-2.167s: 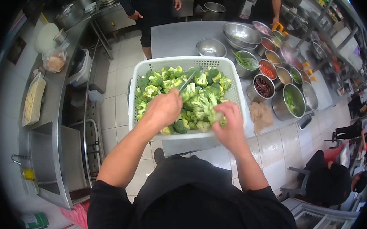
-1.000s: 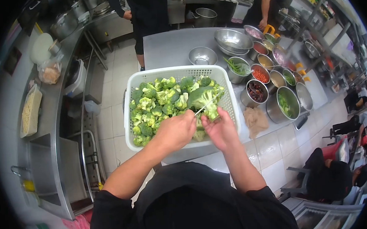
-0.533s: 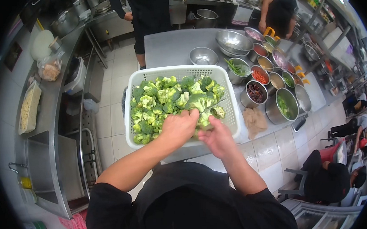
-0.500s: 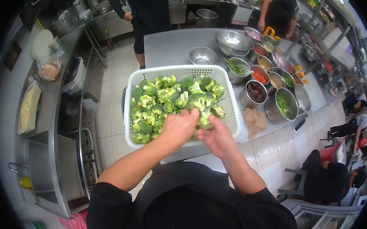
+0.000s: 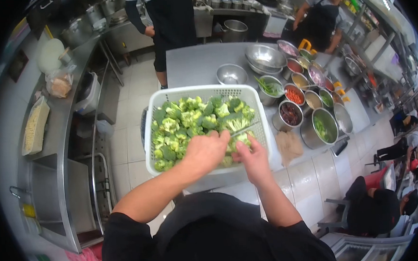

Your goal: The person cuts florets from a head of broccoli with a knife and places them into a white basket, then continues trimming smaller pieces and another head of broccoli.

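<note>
A white perforated plastic basket (image 5: 158,101) full of broccoli florets (image 5: 184,120) stands on the steel counter in front of me. My left hand (image 5: 204,151) is closed around a small knife (image 5: 245,128) whose blade points right over the basket's near right corner. My right hand (image 5: 251,154) grips a broccoli piece (image 5: 238,139) right beside the blade, over the basket's near edge. Both hands nearly touch each other.
Steel bowls (image 5: 231,73) and several pots of chopped ingredients (image 5: 289,114) line the counter to the right. A cloth (image 5: 288,145) lies by the basket. A person in black (image 5: 171,18) stands beyond the counter, another (image 5: 318,21) at back right. Someone sits at lower right (image 5: 376,206).
My hands have stayed together at the basket's near right edge, the knife working on a broccoli piece. The view has shifted slightly. Earlier my left hand was further left with the blade raised.
</note>
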A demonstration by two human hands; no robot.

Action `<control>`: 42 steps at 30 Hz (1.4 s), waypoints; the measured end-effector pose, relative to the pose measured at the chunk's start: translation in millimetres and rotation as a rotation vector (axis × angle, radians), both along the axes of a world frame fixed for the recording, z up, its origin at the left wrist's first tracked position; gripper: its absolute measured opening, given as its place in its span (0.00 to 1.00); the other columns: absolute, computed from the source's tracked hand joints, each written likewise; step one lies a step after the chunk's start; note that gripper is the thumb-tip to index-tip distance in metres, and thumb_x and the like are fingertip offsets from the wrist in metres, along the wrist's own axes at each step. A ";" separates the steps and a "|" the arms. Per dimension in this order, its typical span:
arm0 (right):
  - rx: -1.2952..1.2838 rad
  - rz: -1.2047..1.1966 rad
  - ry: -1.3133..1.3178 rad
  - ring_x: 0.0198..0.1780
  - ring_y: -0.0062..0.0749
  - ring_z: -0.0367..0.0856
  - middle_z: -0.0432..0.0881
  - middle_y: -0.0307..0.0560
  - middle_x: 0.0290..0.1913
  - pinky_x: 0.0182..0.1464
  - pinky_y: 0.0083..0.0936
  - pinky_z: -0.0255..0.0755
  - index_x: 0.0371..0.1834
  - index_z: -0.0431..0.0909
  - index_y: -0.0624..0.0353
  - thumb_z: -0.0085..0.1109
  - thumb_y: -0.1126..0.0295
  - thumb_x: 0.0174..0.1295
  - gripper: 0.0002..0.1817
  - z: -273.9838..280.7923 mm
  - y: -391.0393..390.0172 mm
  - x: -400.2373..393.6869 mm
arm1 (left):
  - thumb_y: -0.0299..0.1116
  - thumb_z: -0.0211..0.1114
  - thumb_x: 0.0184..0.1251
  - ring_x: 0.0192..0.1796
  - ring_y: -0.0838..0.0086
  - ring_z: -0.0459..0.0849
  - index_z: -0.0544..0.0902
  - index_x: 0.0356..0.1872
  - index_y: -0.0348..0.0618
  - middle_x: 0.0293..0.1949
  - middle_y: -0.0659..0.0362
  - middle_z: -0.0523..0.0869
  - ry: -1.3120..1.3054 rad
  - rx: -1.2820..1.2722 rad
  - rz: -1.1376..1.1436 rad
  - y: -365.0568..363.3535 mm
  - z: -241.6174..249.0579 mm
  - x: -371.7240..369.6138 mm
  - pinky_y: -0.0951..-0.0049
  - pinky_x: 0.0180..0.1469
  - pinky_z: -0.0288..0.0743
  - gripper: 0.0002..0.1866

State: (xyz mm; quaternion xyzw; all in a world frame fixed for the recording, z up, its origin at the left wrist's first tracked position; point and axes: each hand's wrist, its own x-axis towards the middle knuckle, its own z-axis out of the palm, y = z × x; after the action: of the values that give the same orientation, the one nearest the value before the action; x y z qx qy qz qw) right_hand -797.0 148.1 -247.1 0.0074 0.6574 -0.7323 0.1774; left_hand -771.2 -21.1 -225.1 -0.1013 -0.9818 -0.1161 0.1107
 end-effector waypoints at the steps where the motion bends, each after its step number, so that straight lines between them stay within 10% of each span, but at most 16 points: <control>1: 0.036 0.007 0.025 0.38 0.27 0.84 0.81 0.47 0.45 0.39 0.23 0.79 0.72 0.64 0.74 0.66 0.62 0.68 0.36 -0.2 0.6 0.3 | 0.35 0.61 0.65 0.24 0.57 0.87 0.74 0.34 0.43 0.25 0.52 0.83 0.045 -0.057 0.002 0.7 -0.4 -1.7 0.56 0.22 0.79 0.08; 9: 0.356 0.089 0.291 0.36 0.26 0.83 0.80 0.48 0.48 0.36 0.24 0.77 0.71 0.70 0.68 0.66 0.61 0.67 0.33 -24.0 4.6 -4.7 | 0.37 0.60 0.67 0.30 0.52 0.89 0.76 0.40 0.39 0.31 0.47 0.87 -0.216 -0.041 0.085 5.0 -1.8 -19.3 0.55 0.32 0.83 0.11; 14: -0.131 0.071 -0.106 0.41 0.32 0.84 0.81 0.50 0.50 0.41 0.30 0.80 0.65 0.72 0.65 0.60 0.60 0.71 0.26 -8.2 8.8 -10.7 | 0.39 0.53 0.75 0.38 0.44 0.87 0.74 0.43 0.36 0.33 0.44 0.87 -0.487 0.443 0.101 -23.0 27.5 -26.1 0.51 0.43 0.80 0.14; 22: -0.999 0.055 -0.480 0.46 0.42 0.87 0.84 0.53 0.48 0.50 0.35 0.83 0.56 0.75 0.62 0.48 0.57 0.74 0.19 -10.1 -2.0 -16.1 | 0.37 0.56 0.74 0.36 0.45 0.85 0.73 0.40 0.39 0.36 0.43 0.85 -0.106 0.296 0.044 -17.4 -2.0 -10.5 0.47 0.37 0.77 0.10; 33: -1.061 -0.063 -0.528 0.41 0.33 0.84 0.83 0.47 0.45 0.44 0.29 0.79 0.58 0.74 0.57 0.50 0.57 0.72 0.19 0.6 -18.4 -1.8 | 0.35 0.61 0.65 0.32 0.53 0.86 0.71 0.38 0.44 0.30 0.52 0.83 0.154 0.054 0.043 -4.4 -24.6 -14.7 0.52 0.35 0.77 0.09; 42: -0.958 -0.043 -0.521 0.35 0.29 0.81 0.84 0.46 0.43 0.40 0.27 0.76 0.55 0.76 0.56 0.43 0.55 0.74 0.19 -6.9 -13.1 -1.6 | 0.36 0.57 0.70 0.40 0.46 0.87 0.71 0.44 0.39 0.36 0.42 0.85 -0.206 0.106 0.065 4.1 -1.5 -17.8 0.48 0.38 0.80 0.11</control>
State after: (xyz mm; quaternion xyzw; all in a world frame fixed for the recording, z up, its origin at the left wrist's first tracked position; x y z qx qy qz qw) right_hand -798.6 135.0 -254.0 0.1202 0.1840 -0.9273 0.3029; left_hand -789.0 -17.1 -226.6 -0.0509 -0.9833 -0.1740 0.0179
